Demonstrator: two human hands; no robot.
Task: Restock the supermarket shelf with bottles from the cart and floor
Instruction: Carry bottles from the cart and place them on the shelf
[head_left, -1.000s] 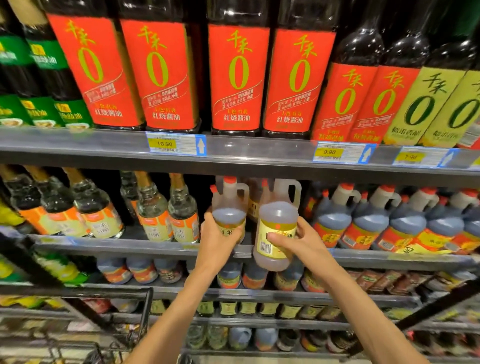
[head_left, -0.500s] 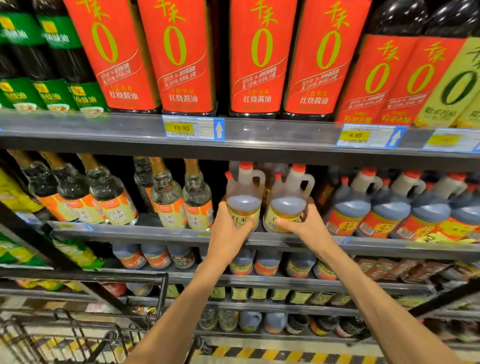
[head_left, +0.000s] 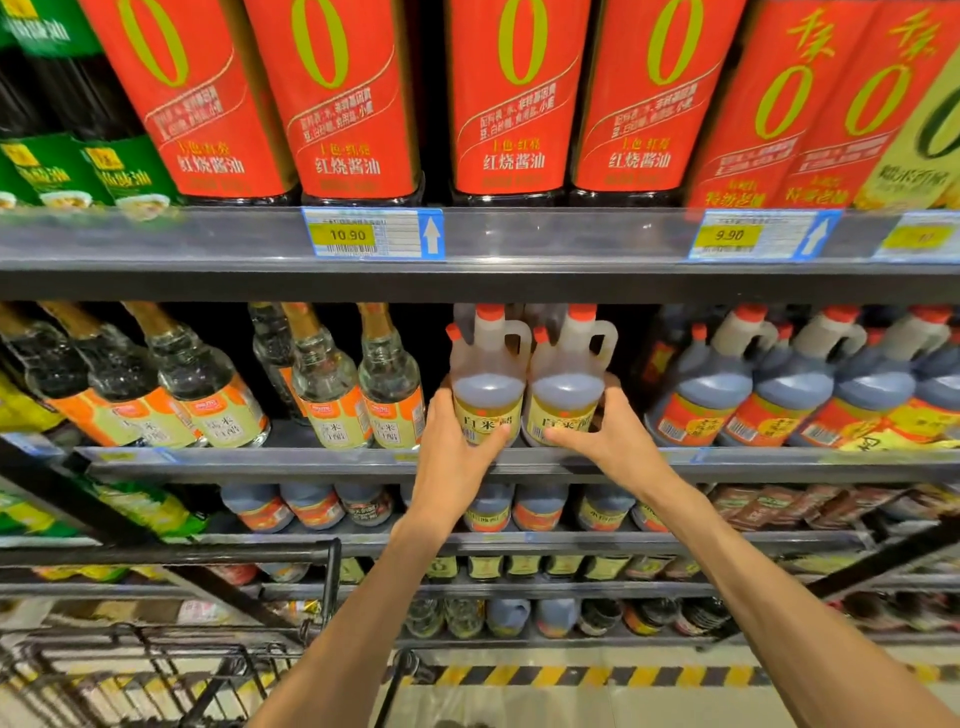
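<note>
Head view: my left hand (head_left: 451, 457) grips the left vinegar jug (head_left: 487, 387), my right hand (head_left: 613, 441) grips the right vinegar jug (head_left: 566, 389); both stand upright, touching, on the shelf (head_left: 260, 460).

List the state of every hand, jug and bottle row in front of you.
Left hand: grips left jug.
Right hand: grips right jug.
Left pale red-capped plastic jug: upright on shelf, capped.
Right pale red-capped plastic jug: upright, touching its twin.
Clear glass bottles: upright, capped.
Dark red-capped jugs: upright, capped.
</note>
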